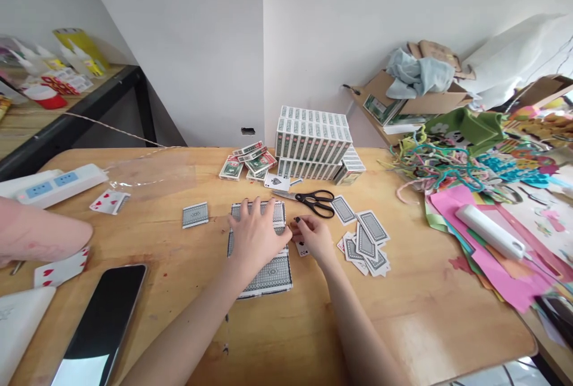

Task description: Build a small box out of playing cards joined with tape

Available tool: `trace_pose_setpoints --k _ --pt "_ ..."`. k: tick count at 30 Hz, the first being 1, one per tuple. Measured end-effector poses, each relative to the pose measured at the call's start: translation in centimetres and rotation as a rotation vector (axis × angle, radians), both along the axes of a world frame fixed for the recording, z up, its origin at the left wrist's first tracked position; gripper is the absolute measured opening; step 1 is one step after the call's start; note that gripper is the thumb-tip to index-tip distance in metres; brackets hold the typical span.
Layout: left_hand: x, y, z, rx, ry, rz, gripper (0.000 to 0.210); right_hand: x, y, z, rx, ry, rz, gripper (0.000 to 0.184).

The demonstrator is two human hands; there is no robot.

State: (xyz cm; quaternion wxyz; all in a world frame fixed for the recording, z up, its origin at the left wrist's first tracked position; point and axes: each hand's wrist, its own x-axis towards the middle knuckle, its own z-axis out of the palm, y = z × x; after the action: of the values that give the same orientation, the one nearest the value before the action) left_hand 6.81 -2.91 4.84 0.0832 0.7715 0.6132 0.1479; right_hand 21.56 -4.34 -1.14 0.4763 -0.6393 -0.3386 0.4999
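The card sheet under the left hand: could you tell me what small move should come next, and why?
Probably slide the loose card from the right hand against the card sheet, since the left hand pins the sheet flat and the card sits at its right edge.

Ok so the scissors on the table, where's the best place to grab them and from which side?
Probably by the black handle loops, coming from the right. The scissors lie flat with the loops at the right end and the closed blades pointing left toward the ace card, so the handle end keeps fingers off the tips.
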Motion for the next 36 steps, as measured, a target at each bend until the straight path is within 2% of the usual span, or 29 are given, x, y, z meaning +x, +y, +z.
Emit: trace_pose_setpoints --k 5,9,12,14,17,20,23,26,29,32,36 --pt "-0.3 0.3 0.0 0.010 -0.101 0.022 0.050 -1.9 0.9 -0.2 -0.001 0.144 0.028 0.028" --pt "-1.7 0.9 0.6 -0.001 -0.243 0.049 0.046 -2.4 1.2 0.8 0.008 0.244 0.047 0.033" --pt "-3.2 1.0 1.6 0.056 -0.521 -0.073 0.049 -2.6 0.7 2.6 0.062 0.318 0.052 0.039" --pt "-3.9 0.7 1.9 0.082 -0.712 -0.194 0.054 -2.8 0.2 3.9 0.181 0.435 0.047 0.039" --pt "-4.1 0.1 1.1 0.065 -0.945 -0.260 0.054 -3.3 -0.4 5.5 0.320 0.574 0.054 0.034" --pt "-3.8 -0.2 0.0 -0.015 -1.147 -0.312 0.053 -3.7 -0.6 6.8 0.348 0.650 0.082 0.029" --pt "-3.7 -0.2 0.0 -0.065 -1.262 -0.378 0.056 -3.8 -0.3 8.1 0.349 0.686 0.135 0.030" --pt "-4.1 0.0 1.3 0.000 -1.186 -0.388 0.061 -3.9 0.2 9.0 0.325 0.706 0.218 0.032" --pt "-4.8 0.0 3.1 0.076 -0.982 -0.319 0.050 -4.0 0.8 9.3 0.289 0.724 0.272 0.032" --pt "-5.7 -0.1 4.6 0.130 -0.711 -0.257 0.035 -4.1 1.0 9.2 0.272 0.731 0.285 0.032" --pt "-6.7 -0.1 5.9 0.143 -0.516 -0.186 0.035 -4.3 1.0 9.2 0.259 0.718 0.279 0.035"
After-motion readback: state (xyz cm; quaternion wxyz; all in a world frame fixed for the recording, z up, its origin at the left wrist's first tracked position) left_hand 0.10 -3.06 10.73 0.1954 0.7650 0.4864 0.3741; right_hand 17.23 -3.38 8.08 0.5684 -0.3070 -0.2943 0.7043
